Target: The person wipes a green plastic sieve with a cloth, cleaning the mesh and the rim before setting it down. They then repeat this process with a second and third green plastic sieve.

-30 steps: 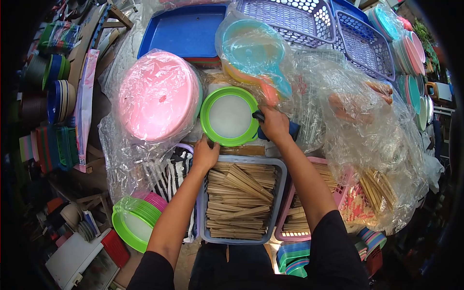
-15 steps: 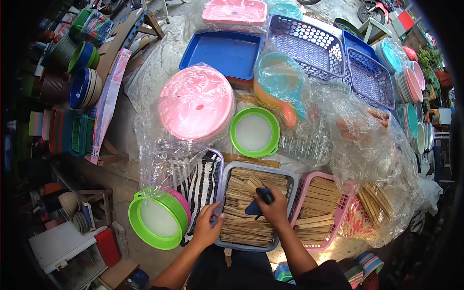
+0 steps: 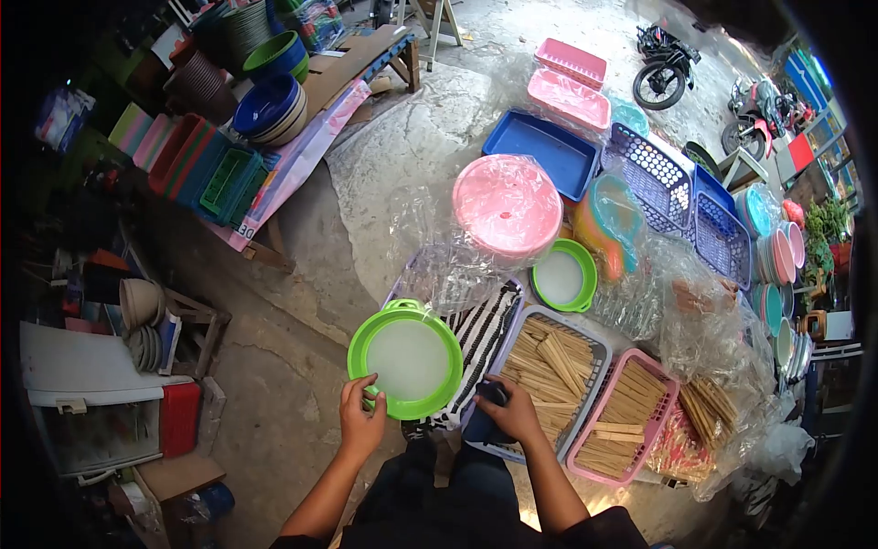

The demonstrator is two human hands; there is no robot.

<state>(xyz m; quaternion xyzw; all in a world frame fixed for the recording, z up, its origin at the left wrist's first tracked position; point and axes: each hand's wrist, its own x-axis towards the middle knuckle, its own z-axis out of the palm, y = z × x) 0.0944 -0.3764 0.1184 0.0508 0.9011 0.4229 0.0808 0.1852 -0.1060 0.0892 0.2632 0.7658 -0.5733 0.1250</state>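
My left hand (image 3: 363, 421) is at the near left rim of a round green sieve (image 3: 448, 400) with a pale, cloudy bottom, its fingers curled on the edge. My right hand (image 3: 519, 414) is closed around a dark blue and black object (image 3: 489, 399) whose kind I cannot make out. That hand is over the near left corner of a grey-blue basket (image 3: 599, 366) full of flat wooden sticks (image 3: 560, 357). Between the sieve and this basket lies a black-and-white striped cloth (image 3: 480, 334).
A pink basket (image 3: 608, 471) of sticks stands to the right, beside a plastic-wrapped stick bundle (image 3: 709, 409). Beyond are a second green sieve (image 3: 561, 276), a wrapped pink basin (image 3: 508, 203), a blue tray (image 3: 541, 151) and purple baskets (image 3: 647, 178). A white cabinet (image 3: 96, 403) stands left.
The view has swung left, so the baskets appear farther right. My left hand has gone from the stick basket to the sieve's rim. My right hand, still holding the dark object, has moved toward the basket's left corner.
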